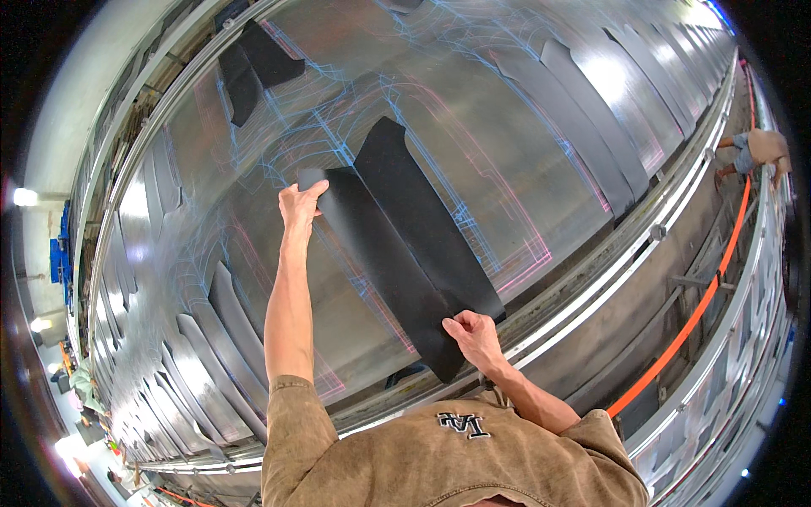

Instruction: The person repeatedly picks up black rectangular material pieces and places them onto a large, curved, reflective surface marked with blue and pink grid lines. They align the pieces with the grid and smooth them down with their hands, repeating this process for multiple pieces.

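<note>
Pinching the sheet [376, 241] at two places, our hands stand well apart: left hand [301, 199] clamped on the upper-left corner, thumb on top; right hand [476, 340] gripping near the lower end, fingertips at the edge. The sheet is black and long, lying aslant on the bench [562, 221] before us. A seam runs down its length; we cannot tell whether it is one folded piece or two laid together. The right half looks flat and matt, the left half shinier and bent near the left hand.

Around it: blue lines [338, 145] and pink lines [541, 258] cover the bench, and the sheet hides some of them. We note a smaller black piece [274, 63] beyond the left hand, clear of the sheet. Dark panels [583, 110] lie to the right, overlapping; more strips [230, 311] lie left of our left forearm, partly lost in glare.

Obstructions: our shirt [448, 460] covers part of the near edge. Pale rails [591, 291] run along that side, with an orange hose [693, 318] outside them. At far right we see another person [767, 148], well apart from our hands.
</note>
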### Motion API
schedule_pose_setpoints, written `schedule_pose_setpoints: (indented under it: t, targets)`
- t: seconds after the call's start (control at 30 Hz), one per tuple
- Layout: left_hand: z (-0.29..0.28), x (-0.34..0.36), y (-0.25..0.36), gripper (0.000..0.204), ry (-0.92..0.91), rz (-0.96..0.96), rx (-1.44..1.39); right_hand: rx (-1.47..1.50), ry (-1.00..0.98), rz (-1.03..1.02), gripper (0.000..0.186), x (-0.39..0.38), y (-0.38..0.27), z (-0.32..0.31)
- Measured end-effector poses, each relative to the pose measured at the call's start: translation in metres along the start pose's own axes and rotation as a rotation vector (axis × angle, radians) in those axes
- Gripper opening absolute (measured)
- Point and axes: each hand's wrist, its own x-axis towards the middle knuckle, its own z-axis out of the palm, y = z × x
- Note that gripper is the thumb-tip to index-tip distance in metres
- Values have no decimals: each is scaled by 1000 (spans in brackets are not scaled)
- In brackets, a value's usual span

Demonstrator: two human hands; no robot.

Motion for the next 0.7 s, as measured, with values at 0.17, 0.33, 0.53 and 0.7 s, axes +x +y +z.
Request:
schedule_pose_setpoints:
  t: [0.17, 0.33, 0.53, 0.7]
  targets:
    - [2, -1, 0, 38, 45, 8, -11, 45, -4, 16, 36, 0, 0, 0]
    - [6, -6, 10, 42, 47, 15, 13, 35, 4, 9, 37, 1, -1, -1]
    - [2, 6, -4, 50, 8, 37, -14, -131, 78, 3, 37, -2, -11, -2]
    - [0, 3, 0, 44, -9, 23, 20, -254, 155, -33, 36, -8, -10, 0]
